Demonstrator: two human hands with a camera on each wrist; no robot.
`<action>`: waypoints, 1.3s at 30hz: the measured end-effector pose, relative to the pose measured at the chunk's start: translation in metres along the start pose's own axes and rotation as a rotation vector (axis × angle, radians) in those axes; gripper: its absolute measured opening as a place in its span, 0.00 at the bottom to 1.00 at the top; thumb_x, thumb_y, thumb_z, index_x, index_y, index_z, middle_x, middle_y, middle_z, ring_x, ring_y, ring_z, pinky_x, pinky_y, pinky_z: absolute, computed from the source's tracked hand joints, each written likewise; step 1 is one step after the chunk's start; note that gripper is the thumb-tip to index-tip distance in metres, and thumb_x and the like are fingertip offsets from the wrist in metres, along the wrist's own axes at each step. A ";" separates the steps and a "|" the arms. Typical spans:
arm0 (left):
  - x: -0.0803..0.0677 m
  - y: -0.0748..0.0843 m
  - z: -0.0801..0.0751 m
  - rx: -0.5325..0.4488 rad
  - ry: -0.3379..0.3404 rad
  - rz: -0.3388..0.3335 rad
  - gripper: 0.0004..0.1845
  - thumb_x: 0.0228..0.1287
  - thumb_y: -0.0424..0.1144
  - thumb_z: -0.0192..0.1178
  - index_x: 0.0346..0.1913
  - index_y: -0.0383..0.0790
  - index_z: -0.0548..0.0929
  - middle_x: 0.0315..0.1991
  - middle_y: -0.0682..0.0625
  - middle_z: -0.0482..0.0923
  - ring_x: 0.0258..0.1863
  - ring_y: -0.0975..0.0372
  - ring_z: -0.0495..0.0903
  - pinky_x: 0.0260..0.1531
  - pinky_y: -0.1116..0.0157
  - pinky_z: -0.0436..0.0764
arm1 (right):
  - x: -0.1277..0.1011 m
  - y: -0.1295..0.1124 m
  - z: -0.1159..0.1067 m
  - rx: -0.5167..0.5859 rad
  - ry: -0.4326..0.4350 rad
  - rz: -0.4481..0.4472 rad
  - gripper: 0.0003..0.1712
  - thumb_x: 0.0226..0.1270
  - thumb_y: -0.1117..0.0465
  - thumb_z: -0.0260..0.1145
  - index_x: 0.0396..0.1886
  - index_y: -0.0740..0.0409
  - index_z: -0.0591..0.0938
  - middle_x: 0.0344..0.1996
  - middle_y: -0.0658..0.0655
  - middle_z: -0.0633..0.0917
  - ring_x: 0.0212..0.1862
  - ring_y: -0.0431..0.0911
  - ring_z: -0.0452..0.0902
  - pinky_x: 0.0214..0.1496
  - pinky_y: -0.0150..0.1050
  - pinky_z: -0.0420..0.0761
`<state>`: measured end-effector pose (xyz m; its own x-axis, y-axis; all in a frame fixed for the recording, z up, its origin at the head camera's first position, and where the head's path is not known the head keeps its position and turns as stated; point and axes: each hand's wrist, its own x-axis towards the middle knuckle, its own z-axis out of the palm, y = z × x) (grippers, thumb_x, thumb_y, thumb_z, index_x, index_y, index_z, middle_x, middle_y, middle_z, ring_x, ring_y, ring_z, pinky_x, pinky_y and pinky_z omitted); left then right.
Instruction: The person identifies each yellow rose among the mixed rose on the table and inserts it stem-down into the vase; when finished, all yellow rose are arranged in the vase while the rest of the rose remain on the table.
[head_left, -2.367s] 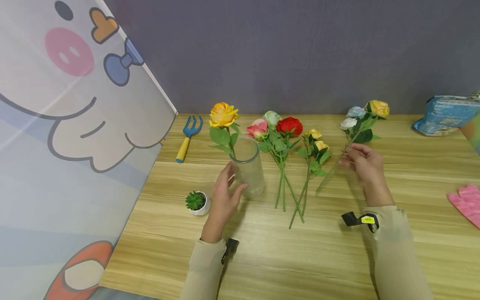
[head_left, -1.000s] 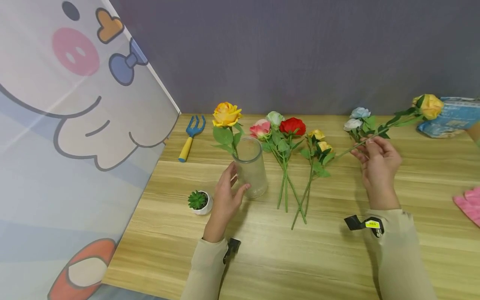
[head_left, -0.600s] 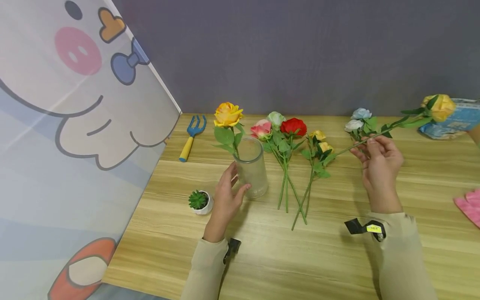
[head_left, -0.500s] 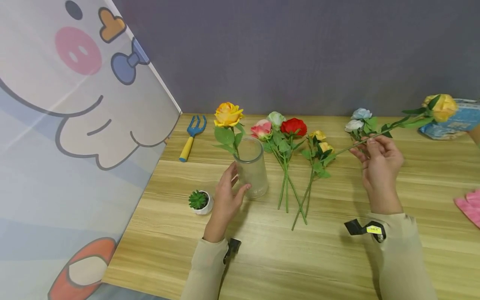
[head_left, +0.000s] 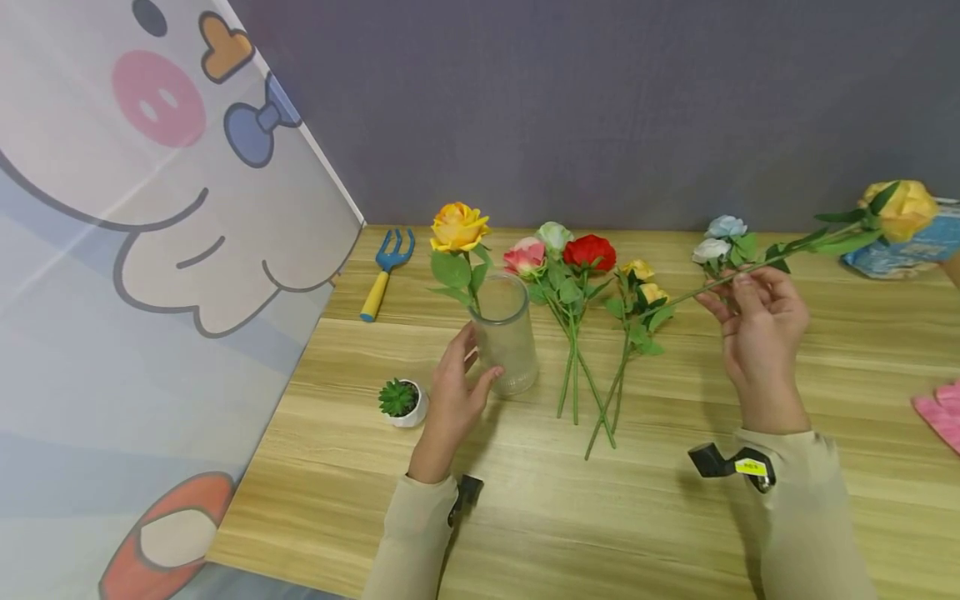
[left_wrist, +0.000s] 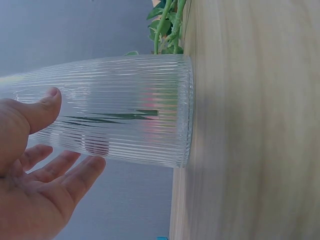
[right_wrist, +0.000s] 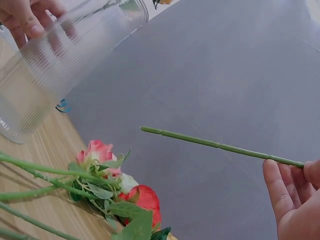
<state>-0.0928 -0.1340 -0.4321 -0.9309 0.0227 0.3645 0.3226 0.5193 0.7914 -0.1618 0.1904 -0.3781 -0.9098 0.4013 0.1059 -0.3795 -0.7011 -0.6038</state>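
My left hand (head_left: 453, 396) grips a clear ribbed glass vase (head_left: 510, 358) from its left side, thumb in front and fingers behind. The vase stands upright on the table, and an orange-yellow rose (head_left: 459, 227) leans out over its left rim. Through the glass in the left wrist view shows the green stem end (left_wrist: 145, 114). On the right, my right hand (head_left: 765, 333) pinches the stem of a pale yellow rose (head_left: 903, 210) between thumb and fingers. Its bloom points to the right; the bare stem end (right_wrist: 175, 136) points left toward the vase, above the table.
Between the hands lie a pink rose (head_left: 525, 256), a red rose (head_left: 590, 252), a pale green one (head_left: 555, 237) and small yellow roses (head_left: 651, 293). Blue and white roses (head_left: 711, 249) lie behind my right hand. Around stand a potted succulent (head_left: 399, 400), hand fork (head_left: 378, 287), blue bag (head_left: 892, 257), pink glove (head_left: 941, 415).
My right hand has lifted the pale yellow rose from beside the blue and white ones, swinging its bloom to the right. The left hand stays on the vase.
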 end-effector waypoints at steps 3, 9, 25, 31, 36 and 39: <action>0.000 0.000 0.000 0.008 0.003 0.003 0.39 0.62 0.26 0.70 0.73 0.21 0.63 0.67 0.27 0.71 0.66 0.38 0.75 0.63 0.49 0.82 | -0.002 0.000 0.003 -0.003 -0.018 -0.010 0.02 0.72 0.80 0.57 0.39 0.77 0.76 0.33 0.67 0.83 0.28 0.52 0.85 0.29 0.39 0.91; 0.000 0.000 0.001 0.016 0.000 0.002 0.39 0.62 0.26 0.71 0.73 0.22 0.63 0.67 0.27 0.71 0.66 0.38 0.75 0.63 0.51 0.82 | -0.008 -0.001 0.008 -0.005 -0.059 -0.029 0.03 0.72 0.79 0.60 0.40 0.79 0.75 0.33 0.68 0.83 0.30 0.54 0.85 0.30 0.40 0.91; 0.000 0.002 0.001 0.014 0.000 0.000 0.39 0.62 0.26 0.71 0.73 0.22 0.63 0.66 0.27 0.71 0.65 0.38 0.76 0.63 0.51 0.82 | -0.020 -0.003 0.017 0.092 -0.145 -0.067 0.02 0.73 0.82 0.55 0.39 0.80 0.74 0.32 0.71 0.83 0.31 0.57 0.86 0.31 0.44 0.92; 0.001 0.003 -0.001 0.018 0.005 0.015 0.39 0.62 0.26 0.70 0.73 0.22 0.63 0.67 0.27 0.71 0.65 0.38 0.76 0.63 0.50 0.83 | -0.023 -0.003 0.022 0.107 -0.175 -0.069 0.02 0.73 0.81 0.55 0.39 0.79 0.75 0.32 0.71 0.83 0.31 0.57 0.87 0.32 0.44 0.92; 0.000 0.002 -0.001 0.022 0.008 0.014 0.39 0.62 0.26 0.71 0.73 0.22 0.64 0.66 0.27 0.71 0.65 0.38 0.76 0.62 0.51 0.83 | -0.026 -0.003 0.025 0.121 -0.217 -0.077 0.03 0.72 0.80 0.58 0.40 0.81 0.74 0.32 0.71 0.83 0.32 0.57 0.87 0.33 0.44 0.92; -0.001 0.001 -0.001 0.022 0.005 0.009 0.39 0.63 0.27 0.71 0.73 0.23 0.64 0.66 0.27 0.71 0.65 0.38 0.76 0.63 0.51 0.83 | -0.029 -0.003 0.026 0.135 -0.250 -0.078 0.03 0.73 0.81 0.57 0.40 0.82 0.73 0.32 0.71 0.83 0.32 0.57 0.87 0.33 0.45 0.92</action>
<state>-0.0915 -0.1339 -0.4313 -0.9271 0.0235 0.3740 0.3270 0.5380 0.7769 -0.1391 0.1653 -0.3586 -0.8836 0.3117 0.3493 -0.4540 -0.7526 -0.4769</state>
